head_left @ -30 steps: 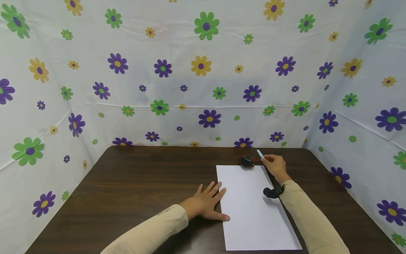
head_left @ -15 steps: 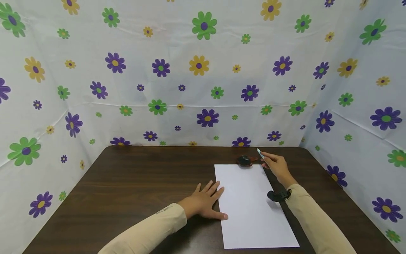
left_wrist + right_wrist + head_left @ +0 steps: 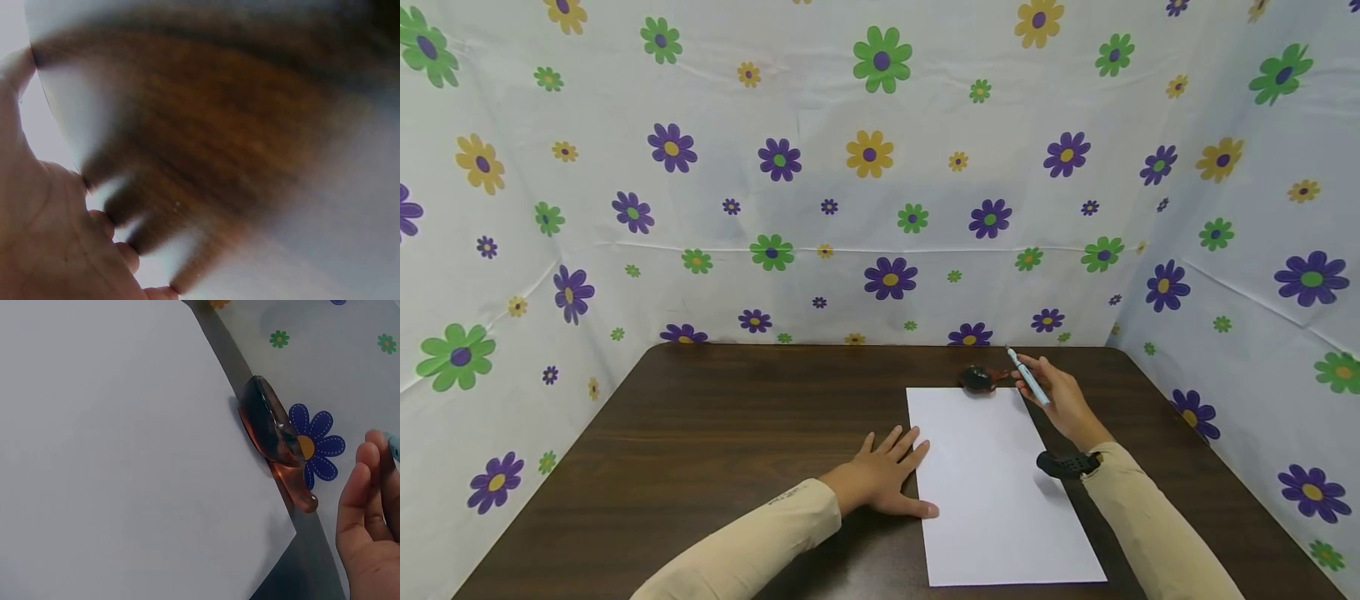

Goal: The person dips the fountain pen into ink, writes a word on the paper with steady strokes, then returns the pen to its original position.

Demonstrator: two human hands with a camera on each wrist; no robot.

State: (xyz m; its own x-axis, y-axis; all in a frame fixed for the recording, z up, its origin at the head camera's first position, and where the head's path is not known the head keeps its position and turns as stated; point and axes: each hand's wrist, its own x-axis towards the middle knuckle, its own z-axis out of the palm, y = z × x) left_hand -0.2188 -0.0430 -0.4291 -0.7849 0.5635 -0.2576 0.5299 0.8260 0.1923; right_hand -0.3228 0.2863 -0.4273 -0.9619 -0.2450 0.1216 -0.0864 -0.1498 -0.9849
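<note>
My left hand [image 3: 886, 483] rests with spread, straight fingers across the left edge of a blank white sheet of paper [image 3: 992, 492]. In the left wrist view, the palm and fingertips of the left hand [image 3: 62, 231] show beside a blurred brown reflection. Above the paper's far right corner, my right hand [image 3: 1063, 404] pinches a light-blue marker pen [image 3: 1028, 377], slanted with its narrow end up and left. The right wrist view shows the curled fingers of the right hand [image 3: 375, 506] and only a sliver of the pen [image 3: 394, 445] at the edge.
On the paper's far edge sits a glossy dark, translucent object [image 3: 977, 379] with a rounded body and short amber handle [image 3: 306, 499], close to my right hand. A dark wooden table [image 3: 737, 417] lies beneath. White flowered cloth [image 3: 820, 200] rises behind and at both sides.
My right hand has shifted slightly right. The marker pen has turned in its fingers, so more of the barrel shows. My left hand stays put on the paper.
</note>
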